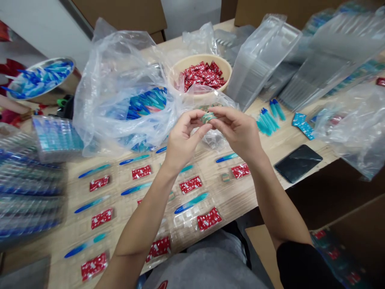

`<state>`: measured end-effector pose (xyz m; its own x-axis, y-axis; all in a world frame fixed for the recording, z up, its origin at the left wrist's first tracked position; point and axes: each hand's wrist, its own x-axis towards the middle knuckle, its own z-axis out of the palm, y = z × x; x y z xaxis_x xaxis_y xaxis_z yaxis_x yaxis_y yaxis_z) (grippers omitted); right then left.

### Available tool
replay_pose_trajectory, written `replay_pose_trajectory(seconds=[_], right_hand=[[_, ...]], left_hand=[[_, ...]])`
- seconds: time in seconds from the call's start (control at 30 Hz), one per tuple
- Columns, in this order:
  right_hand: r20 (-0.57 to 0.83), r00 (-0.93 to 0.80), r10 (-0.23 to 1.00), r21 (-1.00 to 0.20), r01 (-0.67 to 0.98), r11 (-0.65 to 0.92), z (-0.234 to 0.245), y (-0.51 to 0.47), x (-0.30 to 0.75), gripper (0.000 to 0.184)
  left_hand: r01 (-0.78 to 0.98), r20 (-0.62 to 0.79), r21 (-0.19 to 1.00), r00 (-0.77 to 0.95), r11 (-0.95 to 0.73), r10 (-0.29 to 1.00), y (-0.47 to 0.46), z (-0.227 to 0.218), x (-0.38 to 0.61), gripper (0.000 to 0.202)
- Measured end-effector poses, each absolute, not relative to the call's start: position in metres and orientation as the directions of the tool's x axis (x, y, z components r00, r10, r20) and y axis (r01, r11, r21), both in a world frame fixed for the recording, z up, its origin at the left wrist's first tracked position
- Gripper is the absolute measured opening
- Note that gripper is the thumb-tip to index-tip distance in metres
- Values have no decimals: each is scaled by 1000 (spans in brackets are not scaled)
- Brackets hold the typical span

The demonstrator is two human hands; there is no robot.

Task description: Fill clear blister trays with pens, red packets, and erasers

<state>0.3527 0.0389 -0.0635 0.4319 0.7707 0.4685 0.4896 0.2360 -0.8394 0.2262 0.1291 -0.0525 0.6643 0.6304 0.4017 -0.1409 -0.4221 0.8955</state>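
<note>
My left hand (182, 138) and my right hand (239, 130) meet above the table, fingers pinched together on a small greenish bundle (208, 117) held between them. Below them lie clear blister trays (186, 214) on the wooden table (270, 146), each holding a blue-and-teal tool (191, 202) and a red packet (209, 218). Just behind my hands sits a small clear bag (215, 138), its contents hard to make out.
A tan bowl (180, 66) of red packets stands at the back. A large clear bag (120, 88) of blue tools lies left of it. Stacks of empty trays (261, 56) fill the right rear. A black phone (297, 162) rests near the right edge. Filled trays (27, 196) pile up left.
</note>
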Motion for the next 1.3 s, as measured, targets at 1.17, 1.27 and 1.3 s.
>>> replay_pose_trajectory(seconds=[1.17, 1.27, 1.3], right_hand=[[-268, -275, 923, -623, 780, 52, -124, -45, 174, 8], [-244, -278, 929, -538, 836, 109, -123, -50, 170, 15], [-228, -269, 936, -508, 852, 121, -123, -52, 168, 17]], left_hand=[[364, 134, 910, 200, -200, 971, 54, -105, -43, 20], [366, 117, 911, 207, -188, 971, 51, -109, -48, 21], [363, 122, 912, 206, -191, 971, 51, -110, -50, 21]])
